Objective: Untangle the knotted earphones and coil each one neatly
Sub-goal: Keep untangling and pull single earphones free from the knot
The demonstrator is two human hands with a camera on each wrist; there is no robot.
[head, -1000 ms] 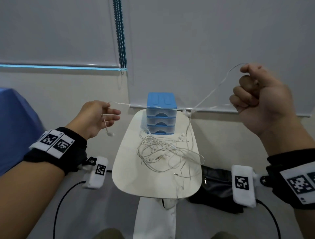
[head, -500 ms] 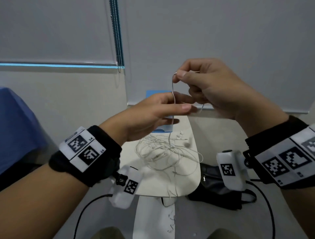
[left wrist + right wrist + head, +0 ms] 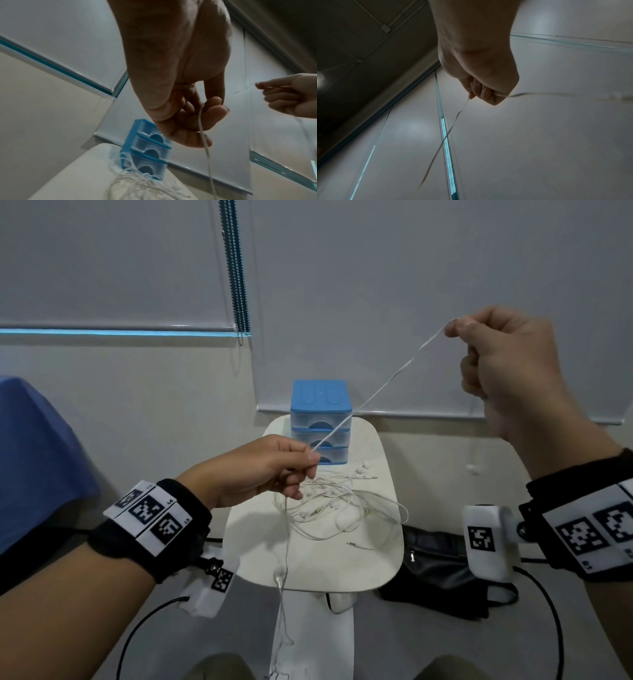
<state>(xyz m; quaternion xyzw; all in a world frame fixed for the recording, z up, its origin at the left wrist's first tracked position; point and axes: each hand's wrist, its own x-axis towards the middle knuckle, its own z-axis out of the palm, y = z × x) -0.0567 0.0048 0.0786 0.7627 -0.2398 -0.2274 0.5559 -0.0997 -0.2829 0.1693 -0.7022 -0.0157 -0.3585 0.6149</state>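
Across the middle of the head view, stretched taut on a rising diagonal: one white earphone cable (image 3: 370,397), pinched low by the left hand (image 3: 260,470) and high at upper right by the right hand (image 3: 507,364), fingers clenched round it; slack tail dangling below the left hand, earbud (image 3: 279,573) hanging past the desk (image 3: 376,563) front edge; remaining earphone tangle (image 3: 329,508) heaped mid-desk, just under the left hand, before a blue drawer unit (image 3: 321,419); best done by keeping light tension, sliding fingers along to clear twists, then winding even loops round one hand; hard tugs likely to tighten knots.
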